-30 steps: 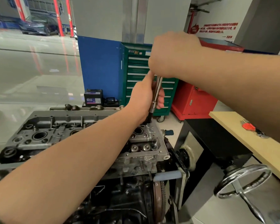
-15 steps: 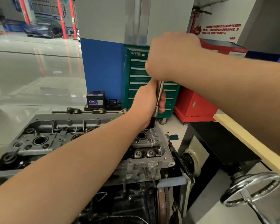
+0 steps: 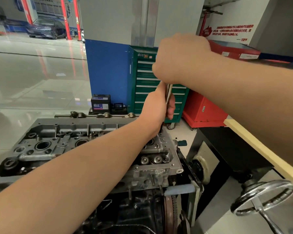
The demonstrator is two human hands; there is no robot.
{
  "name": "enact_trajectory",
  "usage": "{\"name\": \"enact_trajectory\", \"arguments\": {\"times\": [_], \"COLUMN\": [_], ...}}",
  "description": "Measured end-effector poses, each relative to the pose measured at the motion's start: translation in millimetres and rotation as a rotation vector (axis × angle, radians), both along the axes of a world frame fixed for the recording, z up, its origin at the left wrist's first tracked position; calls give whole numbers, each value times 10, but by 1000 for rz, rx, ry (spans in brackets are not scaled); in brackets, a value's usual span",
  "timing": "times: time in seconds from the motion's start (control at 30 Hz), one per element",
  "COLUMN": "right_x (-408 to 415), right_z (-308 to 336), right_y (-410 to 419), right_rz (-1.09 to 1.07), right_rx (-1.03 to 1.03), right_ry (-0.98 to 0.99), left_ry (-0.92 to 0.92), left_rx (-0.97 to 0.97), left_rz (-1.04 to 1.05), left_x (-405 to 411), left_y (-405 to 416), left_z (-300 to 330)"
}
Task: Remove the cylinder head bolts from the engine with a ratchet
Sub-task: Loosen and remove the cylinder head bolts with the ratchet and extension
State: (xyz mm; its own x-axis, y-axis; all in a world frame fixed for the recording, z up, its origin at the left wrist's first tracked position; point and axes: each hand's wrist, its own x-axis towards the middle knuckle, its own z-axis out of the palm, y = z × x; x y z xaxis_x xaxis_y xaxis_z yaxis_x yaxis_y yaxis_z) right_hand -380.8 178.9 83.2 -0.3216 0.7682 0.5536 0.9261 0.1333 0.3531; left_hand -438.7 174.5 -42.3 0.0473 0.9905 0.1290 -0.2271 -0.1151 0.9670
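Ratchet (image 3: 168, 93) upright over far right corner of cylinder head (image 3: 95, 141). Right hand (image 3: 179, 59) fisted round its top; left hand (image 3: 156, 108) wraps the shaft. Bolt hidden. Steel tool likely stiff, heavy, maybe oily: grip high for leverage.

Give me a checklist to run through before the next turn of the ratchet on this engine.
1. Right hand grip on the top of the tool: ok, fist closed over it.
2. Left hand grip on the slim silver metal ratchet shaft: ok.
3. Shaft upright over the grey cast-metal cylinder head: ok, only slightly tilted.
4. Socket seated on a bolt: cannot tell, hidden behind the left hand.
5. Bolt loosened: cannot tell.
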Motion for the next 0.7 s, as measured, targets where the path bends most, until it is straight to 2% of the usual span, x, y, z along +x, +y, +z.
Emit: {"name": "enact_trajectory", "arguments": {"times": [0.07, 0.17, 0.23, 0.37, 0.4, 0.43, 0.5, 0.6, 0.63, 0.7], "right_x": [70, 345, 437, 92, 17, -14, 81, 394, 473, 538], "right_z": [-23, 12, 13, -14, -18, -19, -39, -42, -37, -1], "right_y": [5, -90, -93, -21, -30, -41, -21, -3, 32, 117], "right_rz": [244, 658, 656, 125, 74, 86, 271, 676, 728, 685], "right_rx": [69, -149, -159, -3, 19, 50, 85, -80, -137, -257], "right_ry": [-22, 39, 92, 37, 17, -1, 1, 133, 173, 213], "left_ry": [-60, -47, -3, -23, -32, -51, -92, -36, -29, -41], "left_rx": [-33, -33, -23, -16, -12, -25, -57, -49, -45, -19], "left_rz": [-59, -141, -169, -85, -51, -37, -83, -161, -184, -230], "left_x": [5, 32, 57, 56, 53, 47, 50, 74, 64, 17], "left_y": [-2, 5, 28, 69, 71, 67, 62, 58, 67, 98], "left_z": [16, 45, 41, 4, -8, -14, 2, 33, 33, 13]}}
